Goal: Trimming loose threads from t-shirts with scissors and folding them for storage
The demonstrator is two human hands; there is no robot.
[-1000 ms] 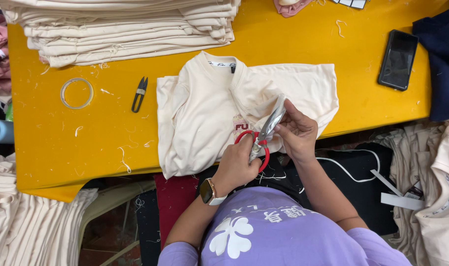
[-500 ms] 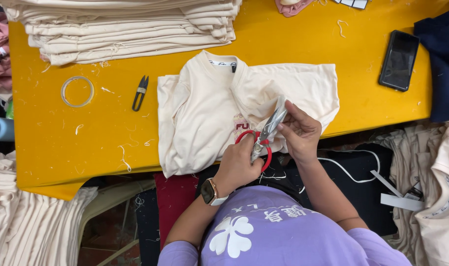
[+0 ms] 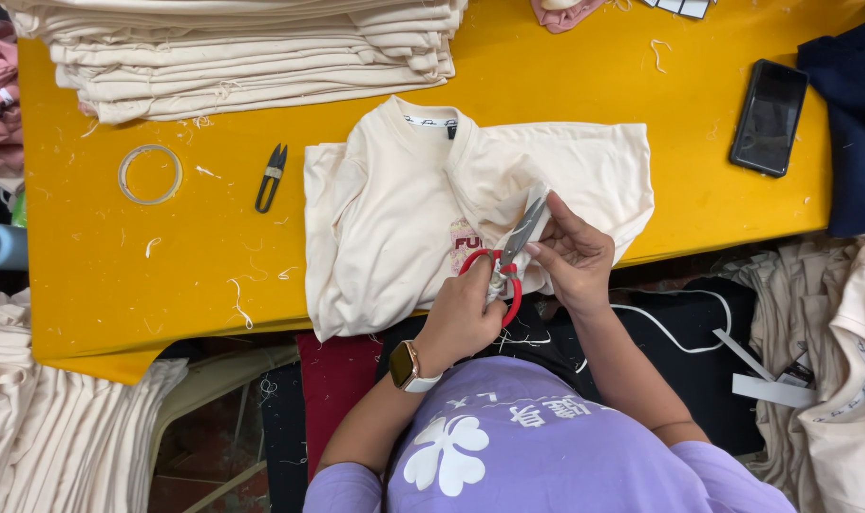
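Note:
A cream T-shirt [image 3: 404, 209] lies folded on the yellow table [image 3: 166, 275], its collar toward the far side. My left hand [image 3: 463, 318], with a watch on the wrist, grips red-handled scissors [image 3: 508, 261] whose blades point up and to the right over the shirt's near edge. My right hand [image 3: 570, 256] pinches the shirt's fabric right beside the blade tips. A small red print on the shirt shows just left of the scissor handles.
A tall stack of folded cream shirts [image 3: 252, 52] fills the table's far left. A black thread snip [image 3: 271, 178] and a tape ring [image 3: 150, 174] lie left of the shirt. A dark phone [image 3: 769, 117] and navy cloth [image 3: 850, 114] are at the right. Cream garment piles flank the table.

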